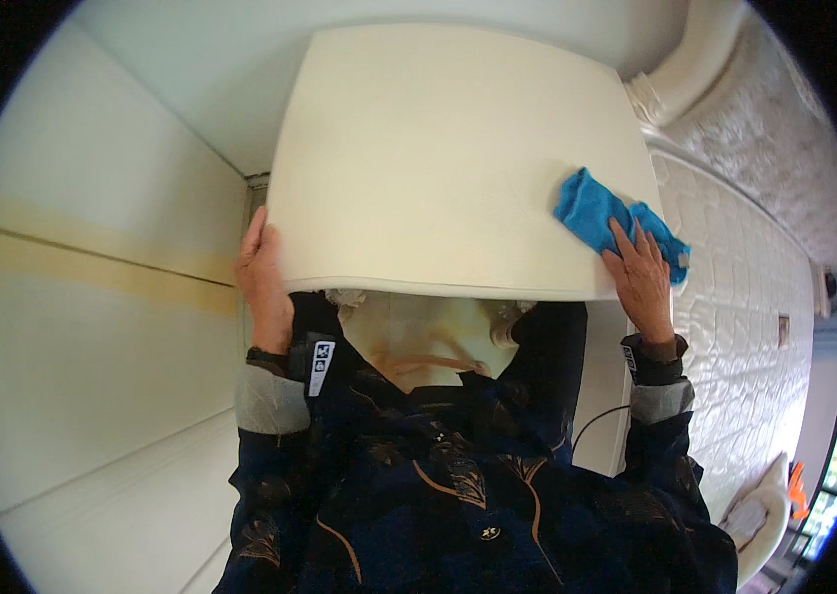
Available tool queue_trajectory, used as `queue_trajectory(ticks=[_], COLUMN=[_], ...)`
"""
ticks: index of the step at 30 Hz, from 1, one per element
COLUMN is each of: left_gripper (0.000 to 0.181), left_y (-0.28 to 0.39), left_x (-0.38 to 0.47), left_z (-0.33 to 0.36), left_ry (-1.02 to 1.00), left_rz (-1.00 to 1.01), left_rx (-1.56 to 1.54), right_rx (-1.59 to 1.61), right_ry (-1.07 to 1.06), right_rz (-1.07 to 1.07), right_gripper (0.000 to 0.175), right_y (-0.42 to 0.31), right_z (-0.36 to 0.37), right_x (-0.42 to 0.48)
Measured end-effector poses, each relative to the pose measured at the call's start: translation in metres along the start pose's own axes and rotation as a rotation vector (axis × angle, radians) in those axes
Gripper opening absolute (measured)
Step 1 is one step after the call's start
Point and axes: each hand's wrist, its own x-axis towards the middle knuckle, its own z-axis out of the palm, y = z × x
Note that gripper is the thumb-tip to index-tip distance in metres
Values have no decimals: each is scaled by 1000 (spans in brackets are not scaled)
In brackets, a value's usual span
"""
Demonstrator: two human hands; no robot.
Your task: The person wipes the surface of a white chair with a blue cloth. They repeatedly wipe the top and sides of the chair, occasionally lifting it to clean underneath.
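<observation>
A cream nightstand or small cabinet (448, 163) with a smooth flat top stands before me, between my knees. My right hand (639, 278) lies on a crumpled blue cloth (596, 211), fingers spread and pressing it on the top's right edge near the front corner. Part of the cloth hangs over that edge. My left hand (264, 275) rests against the left side edge of the top near the front corner, with its thumb by the edge and no object seen in it.
White wardrobe or wall panels (106, 334) rise close on the left. A quilted mattress (737, 297) and a padded headboard (745, 134) lie on the right. A dark cable (596, 422) runs beside my right leg. An orange item (798, 490) is at the lower right.
</observation>
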Motion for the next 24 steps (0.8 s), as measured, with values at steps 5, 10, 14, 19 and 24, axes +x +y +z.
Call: queue_trajectory(ticks=[5,10,14,19,24], left_gripper=[42,44,47,42,41], left_y=[-2,-6,-4,-1,6], left_x=[-6,-10,-10,-6,9], left_z=[2,2,3,3,0], left_ry=[38,2,33,36,35], left_rz=[-94,-102,-183,-205,-67], left_rx=[-367,-499,-642,-532,77], right_rx=[95,27,23,42,27], right_ry=[-42,-206,-223,-351,-299], right_rz=[-304,-470,-408,-446,-911], right_gripper=[59,55,58,62,67], right_y=[-85,-141,-97,-113,-187], right_z=[5,-5,-2,-3,11], right_x=[4,-6,65,135,97])
